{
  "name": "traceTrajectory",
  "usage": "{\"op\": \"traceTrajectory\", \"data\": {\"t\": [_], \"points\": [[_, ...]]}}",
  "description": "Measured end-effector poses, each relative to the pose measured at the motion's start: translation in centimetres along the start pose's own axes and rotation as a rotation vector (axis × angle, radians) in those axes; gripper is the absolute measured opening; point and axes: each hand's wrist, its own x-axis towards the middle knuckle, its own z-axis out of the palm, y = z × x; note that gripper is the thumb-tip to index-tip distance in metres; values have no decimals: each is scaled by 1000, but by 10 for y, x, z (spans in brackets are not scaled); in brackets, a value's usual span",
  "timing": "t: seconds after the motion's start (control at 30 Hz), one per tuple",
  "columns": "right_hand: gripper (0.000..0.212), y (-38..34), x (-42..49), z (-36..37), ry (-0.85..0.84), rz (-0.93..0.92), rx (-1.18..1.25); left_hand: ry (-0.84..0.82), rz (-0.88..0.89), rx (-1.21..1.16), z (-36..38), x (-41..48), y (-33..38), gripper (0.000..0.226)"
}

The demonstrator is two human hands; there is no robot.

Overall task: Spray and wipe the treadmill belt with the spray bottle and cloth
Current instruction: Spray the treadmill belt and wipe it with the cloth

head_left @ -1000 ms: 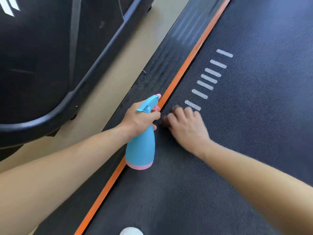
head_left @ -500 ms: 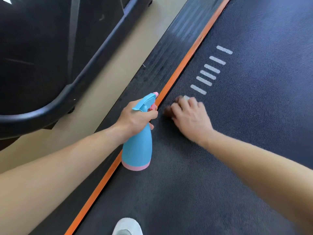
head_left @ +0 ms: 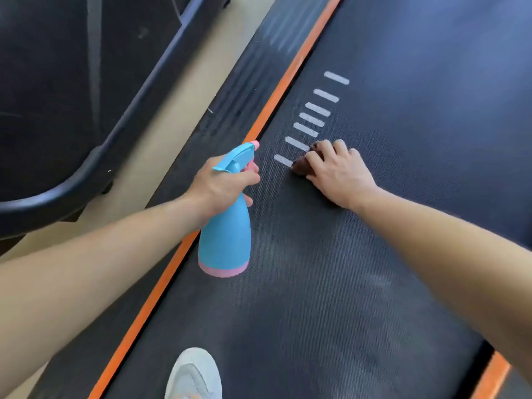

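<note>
The dark textured treadmill belt [head_left: 388, 254] fills most of the view, with a row of white dashes [head_left: 312, 119] printed on it. My left hand [head_left: 218, 185] grips the neck of a blue spray bottle [head_left: 226, 243] with a pink base, its nozzle pointing up the belt. My right hand [head_left: 336, 171] presses a dark brown cloth [head_left: 300, 167] flat onto the belt just beside the lowest dashes. Most of the cloth is hidden under my fingers. Pale dull patches mark the belt below my right arm.
An orange stripe [head_left: 276, 93] edges the belt on the left, with a ribbed black side rail [head_left: 230, 105] beyond it. Another black machine's curved frame [head_left: 86, 168] stands on the beige floor [head_left: 161, 145] at left. A white shoe [head_left: 193, 375] rests on the belt at the bottom.
My right hand has slid the cloth to the right, away from the orange stripe, uncovering the lowest dashes. The bottle stays in my left hand, and the shoe has come further into view.
</note>
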Motion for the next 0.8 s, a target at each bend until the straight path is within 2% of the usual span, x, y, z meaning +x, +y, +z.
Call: {"op": "traceTrajectory", "data": {"t": [0.1,0.2,0.27,0.3,0.47,0.57,0.63,0.8], "points": [[42,27,-69,2,3,81,14,-33,50,55,8,1,31,40],[41,43,-130,4,-2,297,31,-87,80,110,29,3,56,41],[39,47,-162,7,21,424,49,-131,96,141,49,3,67,54],[39,49,-173,9,35,472,48,-165,114,149,61,5,69,54],[41,51,-182,21,26,523,42,-339,212,186,111,18,71,31],[43,55,-178,11,-8,490,60,-407,218,213,130,26,68,43],[45,54,-180,1,-40,503,50,-464,222,233,141,28,67,34],[46,4,-227,-9,-114,781,114,-608,222,272,154,18,64,41]]}}
